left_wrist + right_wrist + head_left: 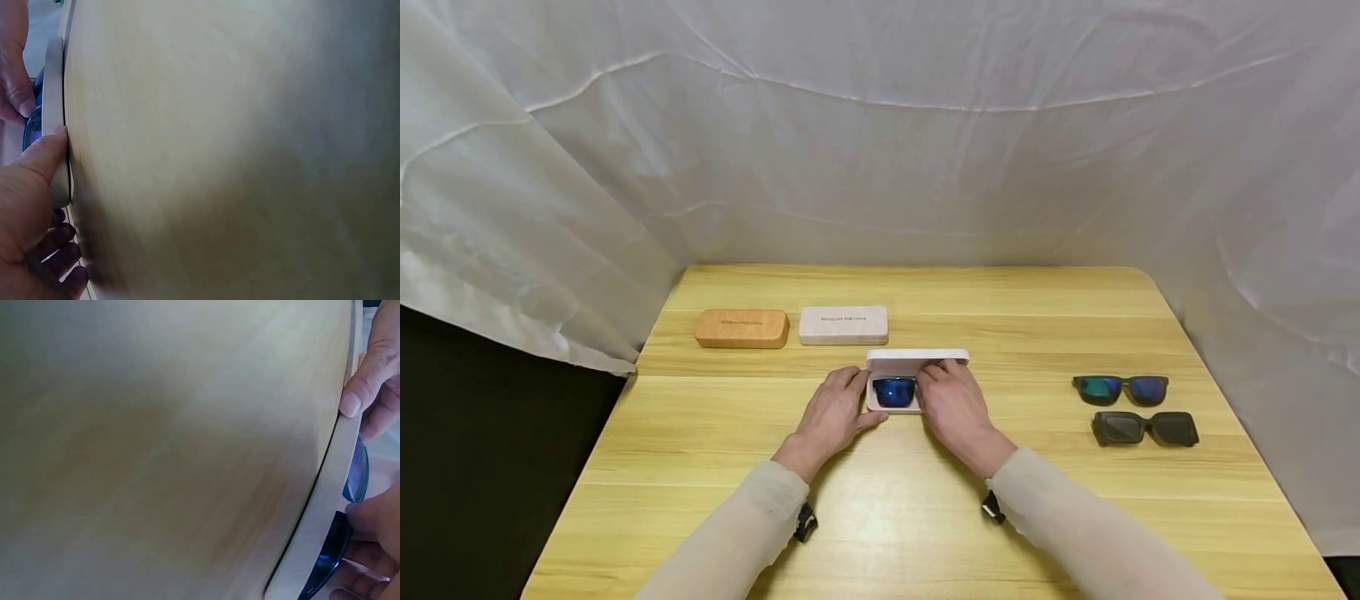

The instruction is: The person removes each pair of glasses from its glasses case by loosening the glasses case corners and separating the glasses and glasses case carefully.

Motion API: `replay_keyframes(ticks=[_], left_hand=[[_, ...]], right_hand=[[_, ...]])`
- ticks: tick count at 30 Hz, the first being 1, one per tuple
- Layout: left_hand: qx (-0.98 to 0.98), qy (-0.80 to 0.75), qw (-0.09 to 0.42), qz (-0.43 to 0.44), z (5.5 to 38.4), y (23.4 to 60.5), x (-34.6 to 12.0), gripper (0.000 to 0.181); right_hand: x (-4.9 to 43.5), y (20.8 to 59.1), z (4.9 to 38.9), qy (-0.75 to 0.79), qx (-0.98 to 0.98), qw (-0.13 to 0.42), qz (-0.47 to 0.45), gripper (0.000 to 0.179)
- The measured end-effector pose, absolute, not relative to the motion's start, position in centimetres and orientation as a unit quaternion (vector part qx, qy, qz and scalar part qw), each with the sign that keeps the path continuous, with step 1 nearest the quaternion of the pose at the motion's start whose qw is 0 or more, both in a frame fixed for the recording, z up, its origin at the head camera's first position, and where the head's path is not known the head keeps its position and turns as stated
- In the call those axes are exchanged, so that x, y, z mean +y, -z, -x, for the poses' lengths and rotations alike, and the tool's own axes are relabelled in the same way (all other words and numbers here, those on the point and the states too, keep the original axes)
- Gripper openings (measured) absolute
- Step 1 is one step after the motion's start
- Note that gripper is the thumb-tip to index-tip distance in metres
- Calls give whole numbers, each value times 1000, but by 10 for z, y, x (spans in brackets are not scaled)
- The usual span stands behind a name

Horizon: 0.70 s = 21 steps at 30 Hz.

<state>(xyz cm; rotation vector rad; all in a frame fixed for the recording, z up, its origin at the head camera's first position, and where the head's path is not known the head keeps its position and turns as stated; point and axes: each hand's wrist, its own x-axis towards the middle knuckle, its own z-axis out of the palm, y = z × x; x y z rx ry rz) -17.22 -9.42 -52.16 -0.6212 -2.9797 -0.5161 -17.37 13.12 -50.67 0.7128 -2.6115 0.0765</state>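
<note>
An open white glasses case [917, 361] stands in the middle of the table, its lid raised at the back. Inside it sits a pair of sunglasses [895, 392] with blue mirrored lenses. My left hand [835, 410] grips the case's left end, the thumb against the front wall and the fingers round the side. My right hand [953, 406] reaches into the case's right half and holds the sunglasses near the bridge, as the right wrist view shows. It covers the right lens in the head view. The dark frame [328, 553] shows beside its fingers.
A tan glasses case [742, 329] and a pale grey one [843, 325] lie closed at the back left. On the right lie sunglasses with blue-green lenses [1101, 390] and black sunglasses [1174, 428]. White cloth [880, 183] hangs behind the wooden table [880, 533].
</note>
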Motion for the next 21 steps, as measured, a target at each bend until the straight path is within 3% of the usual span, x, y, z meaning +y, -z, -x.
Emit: replay_keyframes(ticks=[21], left_hand=[[-961, 176, 38, 212, 172, 520, -94, 74]], right_hand=[[124, 497, 174, 13, -941, 223, -255, 7]])
